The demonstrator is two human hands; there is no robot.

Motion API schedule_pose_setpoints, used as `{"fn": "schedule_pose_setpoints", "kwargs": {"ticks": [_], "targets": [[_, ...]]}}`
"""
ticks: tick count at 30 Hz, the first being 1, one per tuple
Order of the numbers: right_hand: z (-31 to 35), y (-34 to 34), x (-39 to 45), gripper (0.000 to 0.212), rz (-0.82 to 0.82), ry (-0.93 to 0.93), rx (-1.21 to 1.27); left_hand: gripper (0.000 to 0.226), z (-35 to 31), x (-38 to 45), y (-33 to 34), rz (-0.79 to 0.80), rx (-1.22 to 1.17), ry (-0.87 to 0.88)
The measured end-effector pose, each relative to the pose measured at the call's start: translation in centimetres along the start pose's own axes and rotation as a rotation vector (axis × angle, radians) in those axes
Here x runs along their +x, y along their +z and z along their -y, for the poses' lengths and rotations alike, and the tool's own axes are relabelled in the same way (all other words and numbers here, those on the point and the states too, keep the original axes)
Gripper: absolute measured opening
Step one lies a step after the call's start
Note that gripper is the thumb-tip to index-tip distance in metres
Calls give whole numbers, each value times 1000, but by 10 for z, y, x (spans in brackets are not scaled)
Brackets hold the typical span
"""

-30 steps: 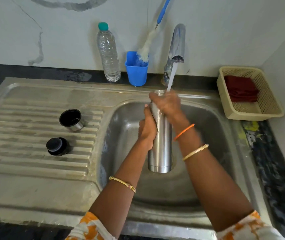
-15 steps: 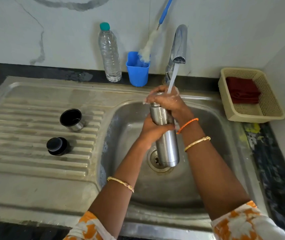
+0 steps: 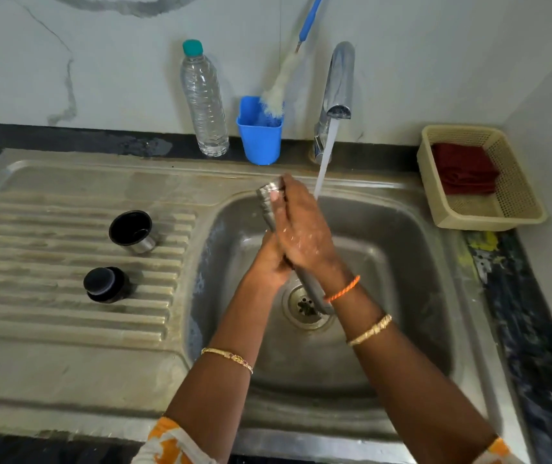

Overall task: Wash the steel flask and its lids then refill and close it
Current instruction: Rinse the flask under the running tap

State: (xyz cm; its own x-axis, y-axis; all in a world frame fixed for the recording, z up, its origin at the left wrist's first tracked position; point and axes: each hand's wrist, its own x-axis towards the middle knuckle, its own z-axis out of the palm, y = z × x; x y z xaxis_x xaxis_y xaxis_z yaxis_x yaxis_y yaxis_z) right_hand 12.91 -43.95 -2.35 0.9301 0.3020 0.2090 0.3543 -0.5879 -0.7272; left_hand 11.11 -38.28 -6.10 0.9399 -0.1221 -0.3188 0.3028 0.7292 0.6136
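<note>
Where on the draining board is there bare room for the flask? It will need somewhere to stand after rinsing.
Bare ribbed board lies left of the cup lid and stopper, and the flat strip nearer the front edge. The ledge by the bottle, blue holder and tap is crowded.

Brushed steel flask (image 3: 269, 202), wet, dull sheen. Sink (image 3: 402, 249) and ribbed drainboard (image 3: 50, 296), left of frame: matt stainless, water-stained. Tap (image 3: 340, 78) polished chrome (brightest metal here). Clear glossy plastic bottle (image 3: 204, 102); blue plastic cup (image 3: 259, 139); woven-look plastic basket (image 3: 516, 195) holding dark red cloth (image 3: 464, 169).
</note>
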Motion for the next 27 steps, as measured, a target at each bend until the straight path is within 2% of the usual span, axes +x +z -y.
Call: {"fn": "schedule_pose_setpoints", "kwargs": {"ticks": [2,4,6,8,9,10,12,13,15,17,21,24,27], "targets": [[-11,6,-24,55,44,-110,-153,47,3,-1,-6,153,-118,56],[-18,1,-37,55,0,-100,-93,63,5,-4,-9,138,-147,32],[-27,-8,-41,53,-51,-9,-14,57,5,-7,-11,73,-128,34],[-44,-16,-51,51,-120,73,-101,49,1,-11,-12,69,-109,71],[-56,-21,-57,52,-150,139,-130,54,-1,-11,-13,75,-109,82],[-67,-26,-63,52,-147,244,-101,62,-2,-12,-15,74,-102,88],[-81,-35,-70,49,-37,450,84,71,-6,-12,-18,53,-93,95],[-84,-37,-69,53,13,486,102,71,-8,-10,-20,40,-93,96],[-80,-37,-59,67,50,467,-35,69,-12,-8,-23,46,-90,82],[-63,-31,-42,67,39,388,-108,70,-12,-5,-19,61,-56,42],[-15,-26,0,55,130,298,143,81,-5,-3,-7,105,-5,-55],[-4,-36,5,40,185,159,185,82,-6,0,-10,182,-59,-12],[-30,-54,-7,40,386,246,289,72,-12,0,-15,224,-64,12]]}}
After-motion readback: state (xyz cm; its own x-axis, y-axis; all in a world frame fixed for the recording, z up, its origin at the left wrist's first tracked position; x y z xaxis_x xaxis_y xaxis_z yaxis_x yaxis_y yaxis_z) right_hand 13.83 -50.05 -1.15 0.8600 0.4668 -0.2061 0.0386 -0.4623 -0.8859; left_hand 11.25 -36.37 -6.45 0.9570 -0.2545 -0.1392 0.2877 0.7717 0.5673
